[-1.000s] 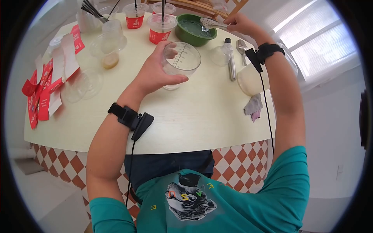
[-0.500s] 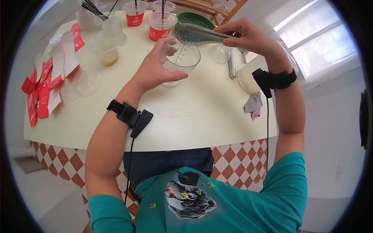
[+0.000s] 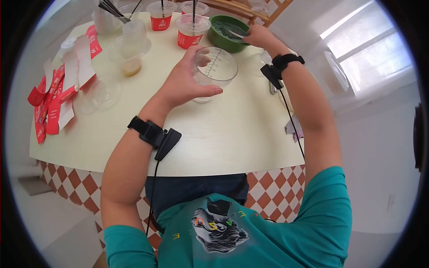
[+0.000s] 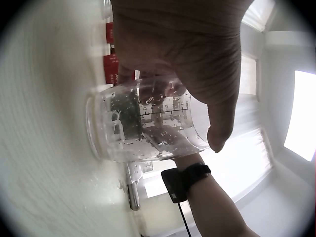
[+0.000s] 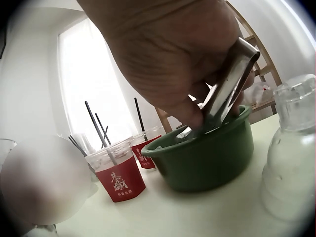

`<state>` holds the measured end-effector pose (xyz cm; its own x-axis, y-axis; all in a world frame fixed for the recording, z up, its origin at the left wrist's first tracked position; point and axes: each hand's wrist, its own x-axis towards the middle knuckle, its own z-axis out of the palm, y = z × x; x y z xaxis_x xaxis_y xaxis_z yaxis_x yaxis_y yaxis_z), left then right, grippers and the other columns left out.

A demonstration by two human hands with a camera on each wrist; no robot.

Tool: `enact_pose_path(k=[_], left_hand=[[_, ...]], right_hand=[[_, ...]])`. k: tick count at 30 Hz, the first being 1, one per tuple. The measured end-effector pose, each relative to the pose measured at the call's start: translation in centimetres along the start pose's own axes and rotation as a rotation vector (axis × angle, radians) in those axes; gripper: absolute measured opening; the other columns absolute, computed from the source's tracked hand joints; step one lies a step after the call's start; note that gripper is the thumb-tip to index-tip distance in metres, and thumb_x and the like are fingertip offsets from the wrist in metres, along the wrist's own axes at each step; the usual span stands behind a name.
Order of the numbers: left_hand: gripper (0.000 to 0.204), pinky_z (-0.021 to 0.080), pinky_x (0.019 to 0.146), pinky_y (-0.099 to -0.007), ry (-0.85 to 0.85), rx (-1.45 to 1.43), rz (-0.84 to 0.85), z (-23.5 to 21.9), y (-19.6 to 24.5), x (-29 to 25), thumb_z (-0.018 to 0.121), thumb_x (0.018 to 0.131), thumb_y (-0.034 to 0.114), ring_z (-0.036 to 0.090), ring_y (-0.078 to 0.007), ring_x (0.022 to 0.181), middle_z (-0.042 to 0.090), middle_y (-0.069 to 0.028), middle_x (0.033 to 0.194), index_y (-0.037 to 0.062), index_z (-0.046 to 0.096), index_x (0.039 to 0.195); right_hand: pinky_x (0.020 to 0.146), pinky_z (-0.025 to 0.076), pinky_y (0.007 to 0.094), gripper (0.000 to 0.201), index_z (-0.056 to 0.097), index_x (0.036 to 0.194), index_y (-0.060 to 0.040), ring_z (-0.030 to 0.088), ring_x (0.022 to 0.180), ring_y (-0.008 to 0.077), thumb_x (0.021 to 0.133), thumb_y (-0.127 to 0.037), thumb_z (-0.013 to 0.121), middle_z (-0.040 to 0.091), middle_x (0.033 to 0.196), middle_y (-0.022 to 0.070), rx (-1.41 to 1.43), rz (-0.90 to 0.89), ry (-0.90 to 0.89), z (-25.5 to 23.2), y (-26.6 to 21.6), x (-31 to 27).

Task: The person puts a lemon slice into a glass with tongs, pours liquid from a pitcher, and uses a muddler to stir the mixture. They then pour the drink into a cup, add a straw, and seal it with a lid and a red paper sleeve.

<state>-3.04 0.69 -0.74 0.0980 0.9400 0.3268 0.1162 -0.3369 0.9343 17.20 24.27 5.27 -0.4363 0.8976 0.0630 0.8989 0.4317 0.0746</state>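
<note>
The left hand [image 3: 181, 82] grips a clear measuring cup [image 3: 216, 67] by its side, thumb at the rim. Droplets and a little ice or liquid show low in the cup [image 4: 148, 123] in the left wrist view. The right hand [image 3: 263, 39] holds metal tongs [image 5: 229, 81], their lower ends down in the green bowl [image 5: 202, 160]. Water or ice fills part of that bowl [image 3: 227, 40] in the head view; the tong tips are hidden by its wall in the right wrist view.
Lidded red cups [image 3: 189, 33] with straws stand left of the bowl. Torn red packaging [image 3: 56, 105], clear lids [image 3: 107, 93] and a small cup of brown liquid [image 3: 132, 67] lie at the left. A clear bottle [image 5: 291, 163] and a cloth [image 3: 292, 128] are at the right.
Half a second ago the tongs were over the measuring cup; now the right hand has moved back and they dip into the green bowl. The left hand keeps its grip on the cup.
</note>
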Motion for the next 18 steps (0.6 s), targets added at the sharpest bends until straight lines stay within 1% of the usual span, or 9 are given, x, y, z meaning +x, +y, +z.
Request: enact_pose_path(k=[5,8,10,11,13,14,16,17,18], left_hand=[[0.095,0.039,0.102,-0.0382,0.006,0.034,-0.02,0.1,0.4,0.0,0.087,0.057,0.026,0.047,-0.0278,0.122,0.052,-0.0196,0.123,0.0068,0.035,0.134],[0.095,0.038,0.102,-0.0386,0.01,0.029,-0.023,0.0,0.2,0.0,0.086,0.057,0.026,0.047,-0.0283,0.122,0.052,-0.0199,0.125,0.0065,0.035,0.134],[0.095,0.038,0.103,-0.0389,0.006,0.036,-0.021,0.0,0.2,0.0,0.086,0.057,0.026,0.046,-0.0285,0.123,0.052,-0.0199,0.125,0.0064,0.034,0.135],[0.096,0.038,0.103,-0.0392,0.002,0.048,-0.019,0.0,0.2,0.0,0.086,0.058,0.025,0.046,-0.0287,0.123,0.051,-0.0199,0.126,0.0062,0.034,0.135],[0.096,0.038,0.104,-0.0397,0.002,0.028,-0.007,0.1,0.0,0.0,0.086,0.058,0.025,0.046,-0.0288,0.124,0.051,-0.0198,0.127,0.006,0.033,0.135],[0.096,0.037,0.104,-0.0402,0.009,0.013,0.002,0.1,0.0,0.0,0.086,0.058,0.024,0.046,-0.0289,0.124,0.05,-0.0197,0.128,0.0058,0.032,0.136],[0.097,0.037,0.104,-0.0408,0.0,0.014,0.0,0.1,-0.1,0.1,0.086,0.058,0.023,0.045,-0.029,0.124,0.049,-0.0193,0.129,0.0058,0.032,0.136],[0.097,0.037,0.105,-0.0413,0.003,0.017,-0.007,0.1,-0.2,0.1,0.086,0.059,0.022,0.045,-0.029,0.125,0.049,-0.019,0.13,0.0057,0.031,0.137],[0.097,0.037,0.105,-0.0413,0.0,0.019,-0.004,0.1,-0.2,0.1,0.086,0.059,0.022,0.045,-0.029,0.125,0.049,-0.019,0.13,0.0057,0.031,0.137]], right_hand=[[0.077,0.052,0.0407,0.039,0.07,0.089,0.0014,0.066,0.083,0.0342,0.073,-0.034,0.067,0.068,0.085,0.0189,0.014,0.01,-0.031,-0.5,-0.8,-0.7],[0.076,0.052,0.0412,0.033,0.07,0.087,-0.0001,0.066,0.083,0.0342,0.079,-0.031,0.062,0.069,0.086,0.0176,0.1,0.019,0.054,-0.5,1.3,-0.4],[0.077,0.052,0.0428,0.027,0.07,0.085,-0.0009,0.066,0.084,0.0346,0.082,-0.024,0.056,0.069,0.085,0.016,0.156,0.14,0.296,-0.1,4.6,-0.1],[0.077,0.052,0.0428,0.027,0.07,0.085,-0.0009,0.066,0.084,0.0346,0.082,-0.024,0.056,0.069,0.085,0.016,0.151,0.143,0.298,-0.4,6.1,-0.5],[0.07,0.053,0.0427,0.024,0.068,0.085,0.001,0.067,0.08,0.0338,0.082,-0.015,0.051,0.068,0.084,0.0187,-0.191,0.09,0.113,-1.4,7.4,-2.8],[0.07,0.053,0.0427,0.024,0.068,0.085,0.001,0.067,0.08,0.0338,0.082,-0.015,0.051,0.068,0.084,0.0187,-0.193,0.1,0.115,-1.4,7.6,-3.8],[0.06,0.054,0.0409,0.024,0.066,0.086,0.0049,0.067,0.073,0.0321,0.081,-0.01,0.048,0.067,0.082,0.0214,-0.003,0.335,-0.141,-2.3,5.0,-7.2],[0.054,0.053,0.0386,0.025,0.064,0.087,0.0083,0.067,0.065,0.03,0.081,-0.01,0.048,0.066,0.079,0.022,0.093,0.338,-0.104,-1.9,4.6,-8.3],[0.054,0.053,0.0386,0.025,0.064,0.087,0.0083,0.067,0.065,0.03,0.081,-0.01,0.048,0.066,0.079,0.022,0.095,0.341,-0.101,-1.2,4.3,-8.8]])
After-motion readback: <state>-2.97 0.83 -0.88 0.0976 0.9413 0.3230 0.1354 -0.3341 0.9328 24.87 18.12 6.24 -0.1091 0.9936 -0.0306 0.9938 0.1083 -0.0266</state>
